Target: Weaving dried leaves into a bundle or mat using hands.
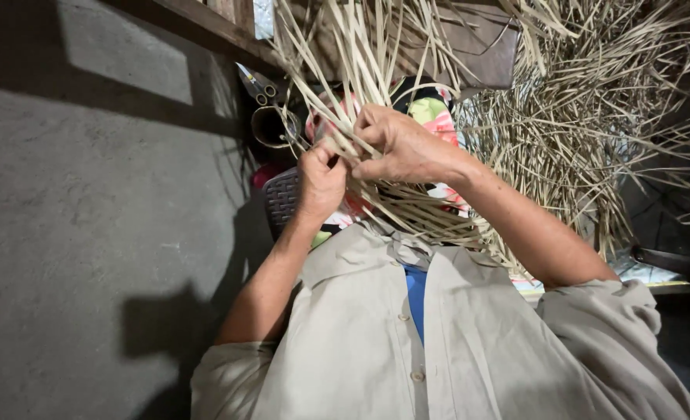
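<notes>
Both of my hands work close together on pale flat weaving strips (360, 54) that rise in a bundle and fan out. My left hand (320, 180) pinches several strips between thumb and fingers. My right hand (403, 148) is closed over the same strips just to the right, touching the left hand. Woven strips (423, 214) curve beneath the hands toward my lap. A flowered cloth (434, 113) shows behind the hands.
A large loose pile of dry strips (586, 117) fills the upper right. A grey concrete floor (88, 233) lies at the left. A dark plastic woven seat (281, 198), a coil of strip (271, 124) and a wooden beam (197, 27) sit beyond the hands.
</notes>
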